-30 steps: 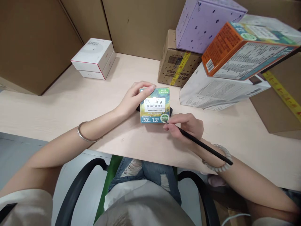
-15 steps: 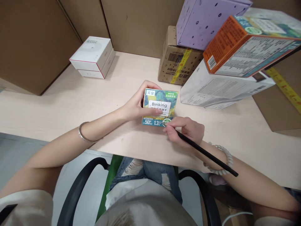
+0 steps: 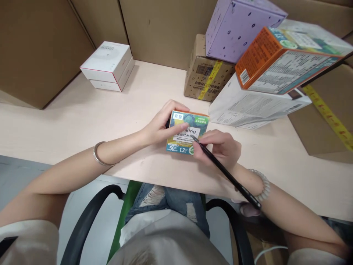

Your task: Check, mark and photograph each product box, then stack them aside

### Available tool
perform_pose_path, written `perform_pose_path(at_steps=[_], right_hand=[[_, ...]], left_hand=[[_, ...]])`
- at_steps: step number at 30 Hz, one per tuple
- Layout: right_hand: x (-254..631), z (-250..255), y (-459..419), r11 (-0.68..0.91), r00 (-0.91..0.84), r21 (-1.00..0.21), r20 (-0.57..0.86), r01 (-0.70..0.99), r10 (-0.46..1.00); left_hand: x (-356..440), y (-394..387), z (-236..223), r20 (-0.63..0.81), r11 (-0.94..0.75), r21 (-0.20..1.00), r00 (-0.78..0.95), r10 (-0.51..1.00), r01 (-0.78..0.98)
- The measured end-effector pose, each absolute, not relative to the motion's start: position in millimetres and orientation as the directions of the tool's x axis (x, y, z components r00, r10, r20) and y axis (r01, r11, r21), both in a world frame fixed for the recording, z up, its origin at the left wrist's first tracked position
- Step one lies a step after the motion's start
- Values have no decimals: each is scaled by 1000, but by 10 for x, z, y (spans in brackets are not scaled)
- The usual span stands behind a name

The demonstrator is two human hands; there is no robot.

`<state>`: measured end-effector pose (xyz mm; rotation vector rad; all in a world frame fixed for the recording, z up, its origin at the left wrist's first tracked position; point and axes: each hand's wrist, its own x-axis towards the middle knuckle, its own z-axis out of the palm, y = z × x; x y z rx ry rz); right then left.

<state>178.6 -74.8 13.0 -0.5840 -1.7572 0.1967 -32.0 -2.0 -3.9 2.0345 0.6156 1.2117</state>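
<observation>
Near the middle of the desk, my left hand [image 3: 162, 127] grips a small colourful Binking carton [image 3: 179, 141] from its left side. The thumb lies across the front, covering part of the brand name, and the other fingers reach behind the top edge. My right hand [image 3: 220, 147] pinches a slim black pen [image 3: 227, 173] close to its tip. The tip points at the white label on the carton's front; whether it touches the card I cannot tell. The pen's back end slants down to the right over my wrist.
Two stacked white power bank boxes [image 3: 107, 66] stand at the back left. To the right are a brown carton [image 3: 198, 77], a purple box [image 3: 234, 29] on it, and an orange-sided box [image 3: 256, 59] on a white box [image 3: 248, 106]. Cardboard panels [image 3: 165, 29] wall the desk [image 3: 68, 125].
The pen tip has moved up from the carton's lower edge to its white label. My left thumb has shifted up, and the carton is tilted so its orange top edge shows.
</observation>
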Motion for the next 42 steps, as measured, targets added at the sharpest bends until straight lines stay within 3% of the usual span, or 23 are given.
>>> perform_pose_path(at_steps=[6, 18, 22, 24, 29, 34, 38, 42], right_hand=[[1806, 241, -817, 819, -343, -421, 760, 390, 553], [1793, 259, -853, 777, -347, -441, 715, 450, 607], [1819, 198, -827, 737, -452, -445, 591, 508, 668], [1834, 153, -814, 755, -489, -409, 584, 513, 648], [1852, 36, -803, 891, -536, -196, 738, 410, 410], [1824, 24, -831, 856, -585, -123, 681, 503, 441], [1795, 34, -858, 795, -626, 0, 616, 607, 478], [1766, -2, -897, 780, -651, 4, 554, 625, 519]], left_hand=[[-295, -26, -64, 648, -738, 672, 430, 629, 66], [-290, -40, -77, 728, -838, 531, 438, 528, 127], [-307, -46, -43, 737, -849, 502, 431, 520, 165], [-346, -20, -19, 741, -837, 504, 391, 545, 212], [-539, 190, -5, 748, -763, 542, 212, 629, 352], [-721, 450, -87, 765, -719, 567, 67, 641, 402], [-754, 545, -145, 752, -699, 560, 81, 654, 445], [-744, 570, -164, 765, -713, 505, 130, 631, 485]])
